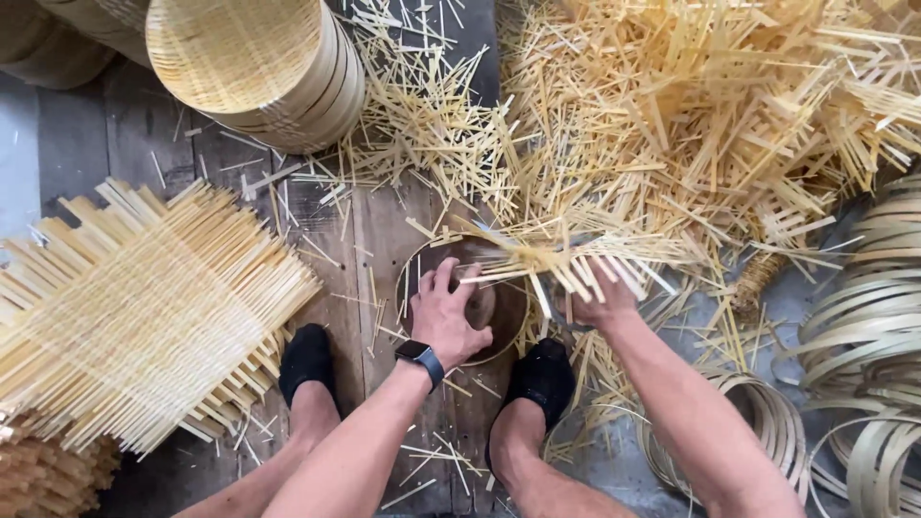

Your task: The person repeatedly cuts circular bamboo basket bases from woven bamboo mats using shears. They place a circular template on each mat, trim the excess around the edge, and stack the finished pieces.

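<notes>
My left hand, with a dark watch on its wrist, rests on a round bamboo hoop lying on the wooden floor between my feet, fingers curled over a woven piece inside it. My right hand grips a fan of thin bamboo strips that sticks out over the hoop's right edge. What lies under those strips is hidden. My feet in black socks stand at either side of the hoop.
A stack of square woven bamboo mats lies at the left. Round bamboo steamer baskets stand at the top left. A big heap of cut bamboo slivers covers the top right. Coiled bamboo bands lie at the right.
</notes>
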